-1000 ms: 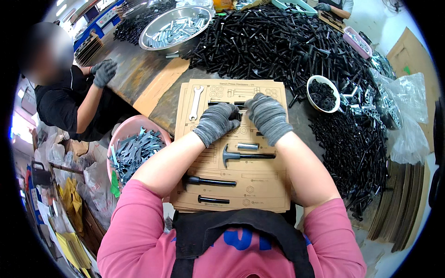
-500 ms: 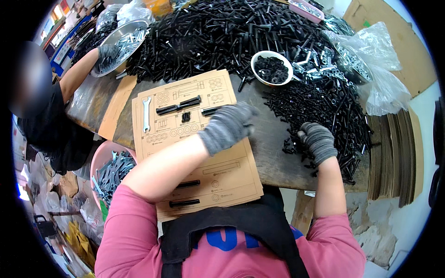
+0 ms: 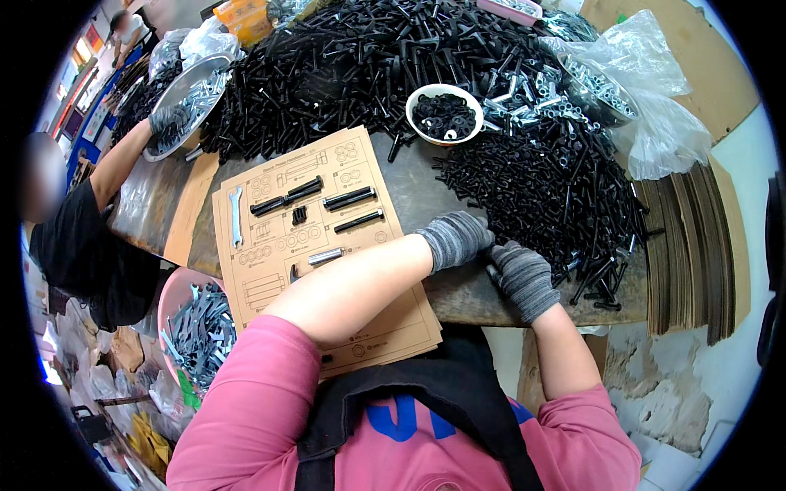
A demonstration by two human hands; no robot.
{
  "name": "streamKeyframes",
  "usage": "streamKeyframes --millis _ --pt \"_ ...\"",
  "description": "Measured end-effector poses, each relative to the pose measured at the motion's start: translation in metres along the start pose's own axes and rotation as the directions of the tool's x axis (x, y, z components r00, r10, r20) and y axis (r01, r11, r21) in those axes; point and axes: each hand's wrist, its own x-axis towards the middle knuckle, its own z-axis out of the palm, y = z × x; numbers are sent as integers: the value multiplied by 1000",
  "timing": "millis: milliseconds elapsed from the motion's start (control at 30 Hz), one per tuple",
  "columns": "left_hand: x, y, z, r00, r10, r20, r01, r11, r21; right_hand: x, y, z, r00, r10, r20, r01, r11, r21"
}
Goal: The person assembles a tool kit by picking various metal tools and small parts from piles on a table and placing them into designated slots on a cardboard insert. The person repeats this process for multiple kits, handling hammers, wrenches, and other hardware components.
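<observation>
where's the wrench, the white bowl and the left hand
wrench (image 3: 236, 214), head view, mid shaft
white bowl (image 3: 416, 96), head view, left rim
left hand (image 3: 458, 237), head view, back of the glove

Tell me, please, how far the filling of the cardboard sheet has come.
Done: the cardboard sheet already carries a silver wrench, several black bolts and a grey pin. In hand: left hand and right hand are both at the black screw pile. Left: many printed outlines on the sheet are unfilled.

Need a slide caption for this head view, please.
Grey-gloved left hand and right hand meet at the black bolt pile beside a printed cardboard sheet.
</observation>
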Motion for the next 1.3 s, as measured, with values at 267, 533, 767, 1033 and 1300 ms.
streamKeyframes --millis 267,533,767,1033,1300 --pt "10 6 6 982 -190 -15 188 978 -92 2 -11 -4 994 73 76 -65 993 -100" --pt "-55 -12 -48 951 -224 -212 212 974 -77 8 3 -10 999 23 -30 -21 998 54" --pt "-192 -80 -41 774 -475 -419 444 879 -176 21 -5 -26 950 -86 -301 218 871 440" --pt "-289 -109 -21 695 -703 -153 691 711 -129 82 -63 -46 992 -108 -66 125 746 654" --pt "-296 -120 10 609 -770 -192 659 626 -417 149 -190 -55 937 -280 210 -57 468 882"
